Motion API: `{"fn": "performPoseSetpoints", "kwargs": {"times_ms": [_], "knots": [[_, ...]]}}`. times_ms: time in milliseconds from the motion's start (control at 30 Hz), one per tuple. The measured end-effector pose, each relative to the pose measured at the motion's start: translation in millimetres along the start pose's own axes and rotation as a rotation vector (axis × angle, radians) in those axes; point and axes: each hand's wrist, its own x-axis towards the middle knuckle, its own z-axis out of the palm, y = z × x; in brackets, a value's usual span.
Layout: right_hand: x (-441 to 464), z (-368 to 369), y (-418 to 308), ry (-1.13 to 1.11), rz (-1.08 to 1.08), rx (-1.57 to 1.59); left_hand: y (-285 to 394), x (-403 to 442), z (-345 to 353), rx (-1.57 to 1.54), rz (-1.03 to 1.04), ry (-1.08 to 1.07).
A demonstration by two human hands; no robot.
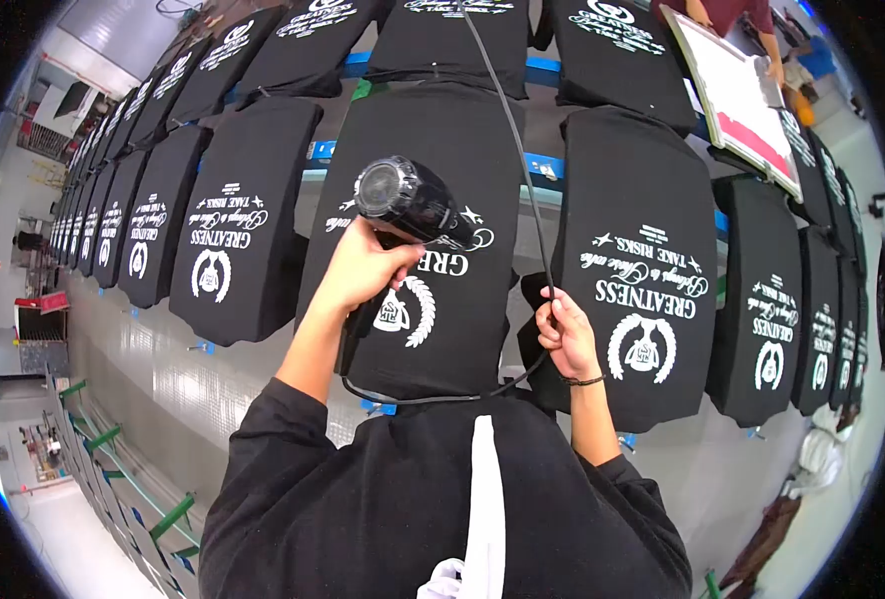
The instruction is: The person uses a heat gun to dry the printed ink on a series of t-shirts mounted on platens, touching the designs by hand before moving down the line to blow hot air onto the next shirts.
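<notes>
hair dryer (418,203) is hovering over the middle shirt (428,130), isn't it?

yes, and it is covering part of the white print (420,319). the left grip (368,265) is wrapping round the handle, and the nozzle (457,232) is slanting toward the right side of the lettering. how much gap it is leaving, i cannot tell.

what is the right grip (567,334) doing?

it is pinching the black cord (545,262) between the middle shirt and the right-hand shirt (642,180). above, the cord is running away toward the far row; below, it is looping back to the dryer.

so how should someone be working here?

in my judgement, by sweeping the nozzle evenly across the design, not lingering on one spot, and by leaving clearance so nothing is rubbing the print.

and the cord?

the right grip should be lifting it clear, so it isn't dragging over either shirt. pulling it taut would be tugging at the dryer and spoiling the aim, so a little slack is probably helping.

anything worth watching?

that low loop: it is hanging close to the person's black top (393,499), where it could be snagging. raising the left elbow would be sparing the fabric too.
</notes>
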Motion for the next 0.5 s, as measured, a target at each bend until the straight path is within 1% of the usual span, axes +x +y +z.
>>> {"fn": "performPoseSetpoints", "kwargs": {"times_ms": [33,133,200,300,333,367,433,467,500], "knots": [[-2,-2,-1,-0.002,-0.009,-0.006,-4,4,5,0.030,-0.001,-0.017],[-8,-7,-2,-0.012,-0.027,0.009,-2,11,19,-0.040,0.023,-0.041],[-11,-9,-4,-0.013,-0.032,0.005,-1,11,17,0.028,0.039,0.014],[-11,-11,-6,-0.020,-0.027,0.003,-5,4,-6,0.028,0.008,0.047],[-10,-11,-4,-0.021,-0.021,0.007,-5,0,-14,0.022,0.019,0.076],[-8,-10,-3,-0.027,-0.011,0.007,-7,-4,-21,0.029,0.031,0.156],[-4,-5,-1,-0.020,-0.024,0.008,-11,-9,-42,0.032,0.011,0.235],[1,-5,3,-0.020,-0.025,-0.032,-10,-13,-54,0.056,-0.008,0.230],[4,0,4,-0.028,-0.015,-0.035,-10,-17,-64,0.078,-0.018,0.275]]}}
